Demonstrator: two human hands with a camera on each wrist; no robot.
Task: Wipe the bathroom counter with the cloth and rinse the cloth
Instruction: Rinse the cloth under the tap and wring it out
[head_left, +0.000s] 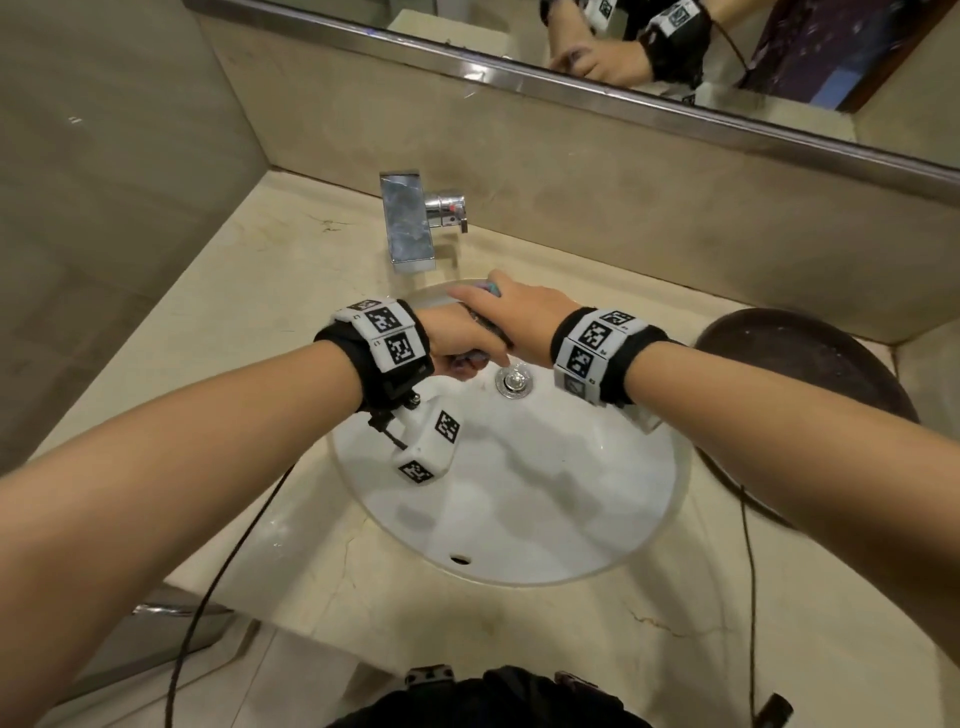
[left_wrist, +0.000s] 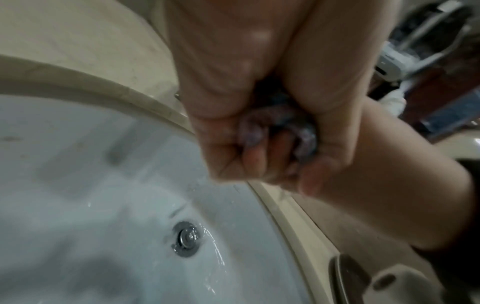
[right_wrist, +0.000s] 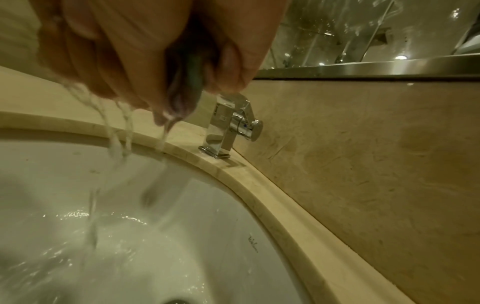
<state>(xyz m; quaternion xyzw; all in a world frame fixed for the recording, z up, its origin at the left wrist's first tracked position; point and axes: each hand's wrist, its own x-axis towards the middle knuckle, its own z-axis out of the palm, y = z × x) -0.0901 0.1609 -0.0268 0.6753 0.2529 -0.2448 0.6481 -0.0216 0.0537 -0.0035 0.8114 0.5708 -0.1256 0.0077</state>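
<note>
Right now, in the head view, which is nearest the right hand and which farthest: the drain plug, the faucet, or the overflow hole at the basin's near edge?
1. Drain plug, just below the right hand.
2. Faucet, behind it, to the left.
3. Overflow hole, at the basin's near edge.

Warm, even indoor light fills the head view, which bends at its edges. Soft shadows mottle the white basin (head_left: 545, 493). Both wrist views are dimmer and blurred; glare glints on running water (right_wrist: 114, 222) and the mirror (right_wrist: 363, 26).
</note>
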